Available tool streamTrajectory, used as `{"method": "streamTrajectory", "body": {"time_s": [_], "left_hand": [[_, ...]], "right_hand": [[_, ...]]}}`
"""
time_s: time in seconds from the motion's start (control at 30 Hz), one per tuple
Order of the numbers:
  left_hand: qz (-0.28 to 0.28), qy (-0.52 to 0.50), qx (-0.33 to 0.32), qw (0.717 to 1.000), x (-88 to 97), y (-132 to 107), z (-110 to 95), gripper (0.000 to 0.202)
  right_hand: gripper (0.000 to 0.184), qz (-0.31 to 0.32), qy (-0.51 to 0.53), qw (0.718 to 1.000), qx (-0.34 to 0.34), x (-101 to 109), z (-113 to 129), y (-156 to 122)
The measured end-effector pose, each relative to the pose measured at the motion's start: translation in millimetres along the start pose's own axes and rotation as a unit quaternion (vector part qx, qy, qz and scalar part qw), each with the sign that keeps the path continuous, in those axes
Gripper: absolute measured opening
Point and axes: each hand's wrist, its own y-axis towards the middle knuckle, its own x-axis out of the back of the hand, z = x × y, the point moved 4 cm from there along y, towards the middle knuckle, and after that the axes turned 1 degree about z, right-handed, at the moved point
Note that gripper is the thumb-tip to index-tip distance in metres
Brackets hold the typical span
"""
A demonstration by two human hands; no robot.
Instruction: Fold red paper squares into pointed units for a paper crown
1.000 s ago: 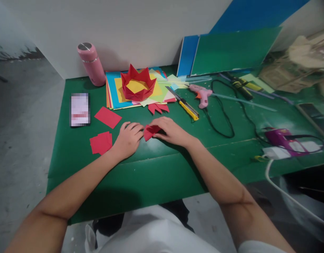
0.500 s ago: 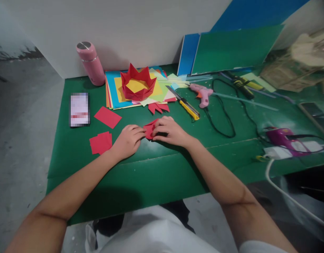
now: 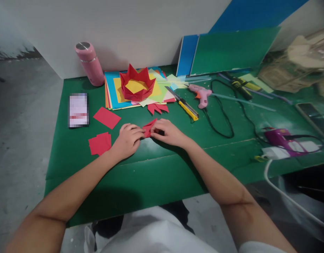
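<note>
A small folded piece of red paper lies on the green tabletop between my hands, partly covered by fingers. My left hand holds down its left side with the fingertips. At its right side, my right hand pinches the paper with thumb and fingers curled together. Left of my hands are a red paper rectangle and a few overlapping red paper squares. Just beyond, folded red pieces lie by a pointed red paper ring, which sits on coloured paper sheets.
A pink bottle and a blurred-out flat item are at left. To the right lie a yellow utility knife, a pink glue gun with black cord, pliers, a purple item and a phone.
My right hand has shifted slightly left and its fingers have closed further at the paper's edge. My left hand stays on the paper. The whole view has shifted a little.
</note>
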Motion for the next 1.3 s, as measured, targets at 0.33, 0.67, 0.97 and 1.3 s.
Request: {"method": "streamTrajectory", "body": {"time_s": [0.33, 0.67, 0.97, 1.3], "left_hand": [[0.000, 0.012, 0.004, 1.000, 0.3, -1.1, -0.2, 0.029], [0.009, 0.011, -0.009, 1.000, 1.2, 0.8, -3.6, 0.030], [0.033, 0.017, -0.013, 0.999, 0.8, 0.4, -5.8, 0.033], [0.027, 0.036, -0.021, 0.999, -1.3, -1.9, -6.6, 0.034]], "right_hand": [[0.015, -0.018, -0.030, 0.999, -0.031, -5.8, 0.7, 1.7], [0.014, -0.026, -0.040, 0.997, -0.053, -6.8, 2.0, 1.6], [0.014, -0.027, -0.037, 0.997, -0.055, -7.2, 1.3, 2.2], [0.015, -0.031, -0.033, 0.997, -0.060, -7.6, 0.4, 1.9]]}}
